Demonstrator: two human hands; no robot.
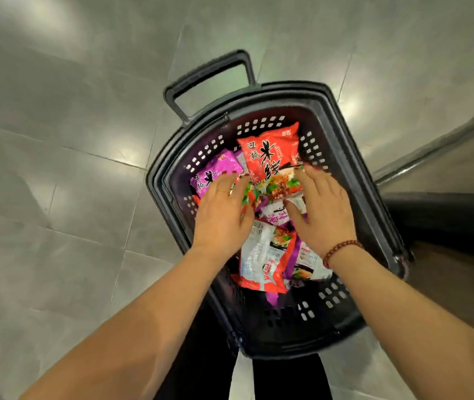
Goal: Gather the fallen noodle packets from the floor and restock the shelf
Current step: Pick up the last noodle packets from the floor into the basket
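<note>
Red noodle packet [270, 151] in basket [374, 215], long axis pointing away, just beyond flat, unclenched left hand [224, 215] and right hand [322, 215], nearer the right.

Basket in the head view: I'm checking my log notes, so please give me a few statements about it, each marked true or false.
1. The basket holds a red packet and a purple packet. True.
2. The basket stands on a counter. False: it stands on the grey tiled floor.
3. The left hand and the right hand both lie on packets in the basket. True.
4. The beaded bracelet is on the left wrist. False: it is on the right wrist.
</note>
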